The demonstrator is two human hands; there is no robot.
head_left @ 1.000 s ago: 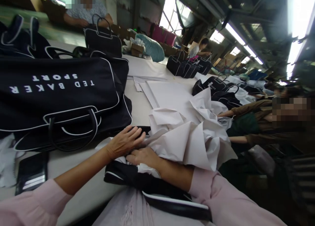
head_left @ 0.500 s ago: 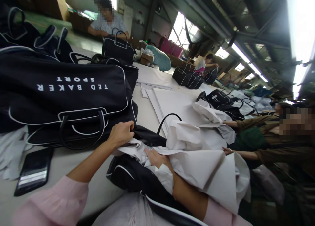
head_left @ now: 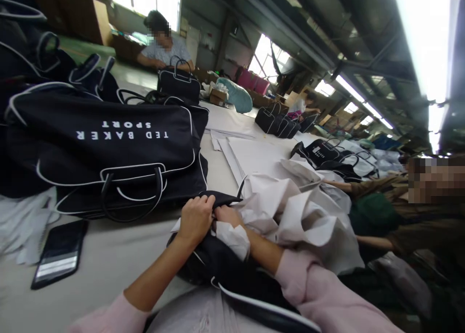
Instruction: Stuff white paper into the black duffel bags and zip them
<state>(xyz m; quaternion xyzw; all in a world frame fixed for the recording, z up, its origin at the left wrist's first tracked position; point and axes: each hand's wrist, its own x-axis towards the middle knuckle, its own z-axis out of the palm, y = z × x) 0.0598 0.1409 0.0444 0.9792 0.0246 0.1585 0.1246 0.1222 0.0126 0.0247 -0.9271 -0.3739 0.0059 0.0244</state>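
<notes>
Head view: the left hand (head_left: 196,219) curls its fingers shut over the edge of a black bag (head_left: 218,267) lying at the near edge of the worktop (head_left: 109,255), against the person's lap. The right hand (head_left: 228,216), partly hidden, is closed on crumpled white paper (head_left: 290,212) at the bag's opening. A phone (head_left: 60,253) lies left, below stacked black bags (head_left: 109,144).

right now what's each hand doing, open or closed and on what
Left hand: closed on the edge of the black bag.
Right hand: mostly hidden among white paper; grip cannot be told.
</notes>
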